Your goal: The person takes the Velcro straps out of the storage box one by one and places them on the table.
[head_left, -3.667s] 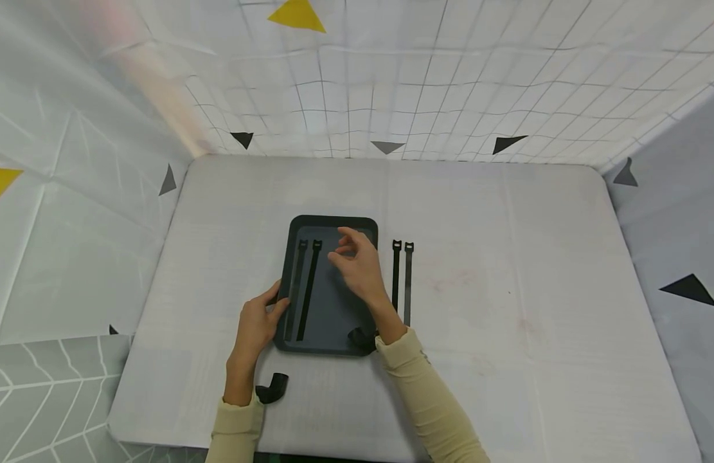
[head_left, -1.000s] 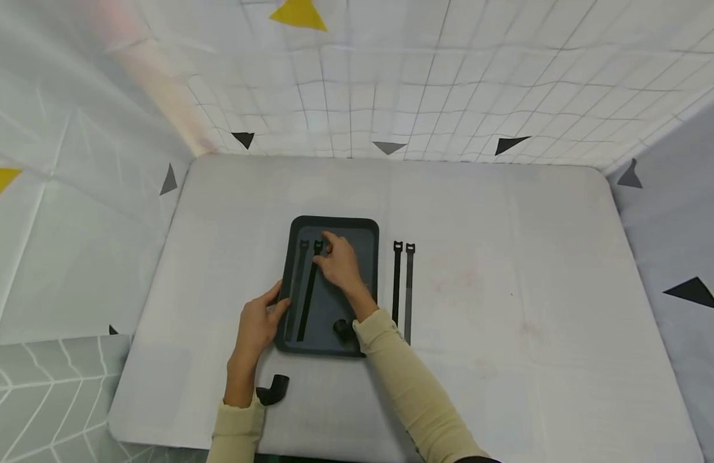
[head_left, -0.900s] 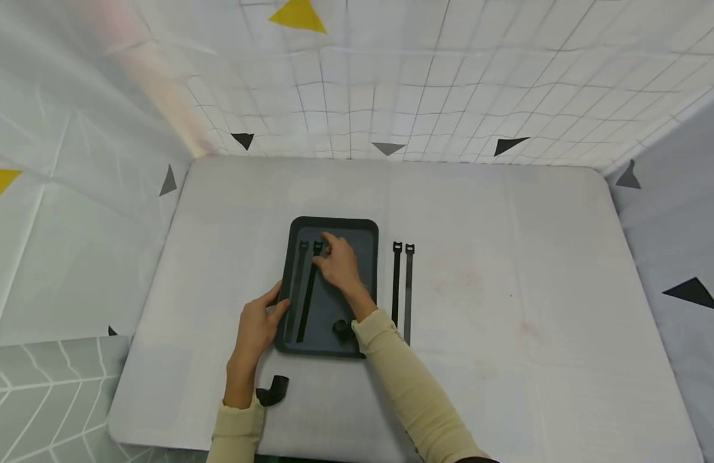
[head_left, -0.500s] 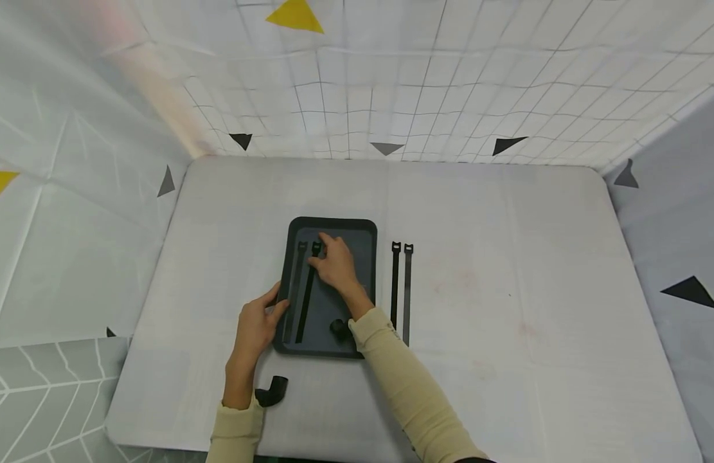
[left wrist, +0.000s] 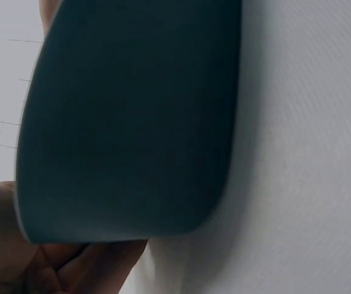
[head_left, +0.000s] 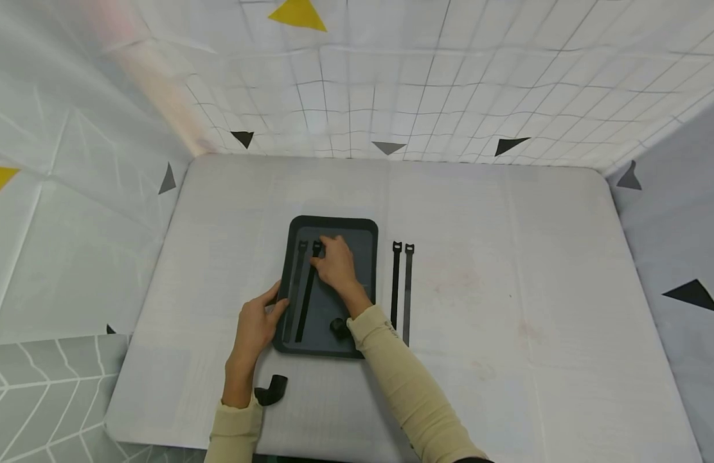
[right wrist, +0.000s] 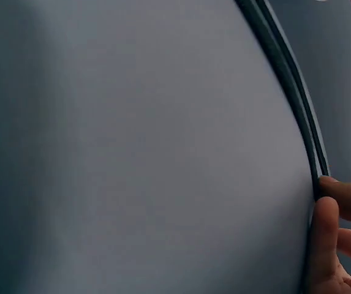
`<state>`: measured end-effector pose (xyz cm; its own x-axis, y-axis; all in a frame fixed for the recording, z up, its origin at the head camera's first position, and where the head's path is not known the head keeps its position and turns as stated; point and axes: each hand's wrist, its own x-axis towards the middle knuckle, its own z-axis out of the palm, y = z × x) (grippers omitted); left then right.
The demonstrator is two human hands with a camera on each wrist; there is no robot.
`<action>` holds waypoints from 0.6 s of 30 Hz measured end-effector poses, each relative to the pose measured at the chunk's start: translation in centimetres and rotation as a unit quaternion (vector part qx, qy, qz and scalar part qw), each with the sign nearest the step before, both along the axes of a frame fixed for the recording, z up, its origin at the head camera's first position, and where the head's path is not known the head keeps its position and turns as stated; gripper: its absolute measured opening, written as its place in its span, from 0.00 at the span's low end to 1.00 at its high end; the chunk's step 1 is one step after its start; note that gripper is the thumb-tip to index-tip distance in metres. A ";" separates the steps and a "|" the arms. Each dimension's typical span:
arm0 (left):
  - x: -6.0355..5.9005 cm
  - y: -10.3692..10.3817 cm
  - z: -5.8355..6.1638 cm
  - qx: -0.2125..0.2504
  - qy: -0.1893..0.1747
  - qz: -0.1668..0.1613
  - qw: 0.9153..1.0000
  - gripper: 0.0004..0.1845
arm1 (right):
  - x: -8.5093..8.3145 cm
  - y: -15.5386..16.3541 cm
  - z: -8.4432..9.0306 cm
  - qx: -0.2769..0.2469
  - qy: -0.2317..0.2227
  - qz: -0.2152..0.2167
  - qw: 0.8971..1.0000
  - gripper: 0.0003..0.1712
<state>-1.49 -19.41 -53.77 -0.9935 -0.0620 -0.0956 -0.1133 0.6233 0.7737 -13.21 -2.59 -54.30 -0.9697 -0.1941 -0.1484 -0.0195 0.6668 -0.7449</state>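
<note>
In the head view my left hand [head_left: 257, 321] grips the left rim of a dark tray [head_left: 333, 222], thumb over the edge. The left wrist view shows the tray's outer wall [left wrist: 126, 122] with fingers at its end. Inside the tray two black cable straps with slotted heads lie side by side. My right hand [head_left: 336, 262] pinches the inner strap [head_left: 308, 302] near its head; the right wrist view shows thumb and forefinger [right wrist: 326, 214] at a strap. Left of it lies the outer strap [head_left: 295, 292]. A black pipe elbow [head_left: 339, 328] is partly hidden by the right sleeve.
Two more straps, a black one [head_left: 396, 283] and a greyer one [head_left: 409, 289], lie right of the tray on the white table [head_left: 536, 257]. Another black pipe elbow [head_left: 272, 390] lies near the left sleeve. Pale fabric walls stand behind and at both sides.
My right hand has moved left from above the tray's middle to the inner strap, and its thumb and forefinger have drawn closer together. My left hand keeps its hold on the rim.
</note>
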 end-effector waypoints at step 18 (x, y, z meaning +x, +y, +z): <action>0.0 0.0 0.1 -0.004 0.000 0.000 1.000 0.26 | 0.2 -0.2 -0.3 0.010 0.033 -0.004 0.999 0.21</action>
<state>-1.47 -19.37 -53.64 -0.9935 -0.0625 -0.0949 -0.1130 0.6296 0.7687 -13.02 -2.78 -54.62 -0.9791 -0.1832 -0.0888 -0.0615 0.6818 -0.7289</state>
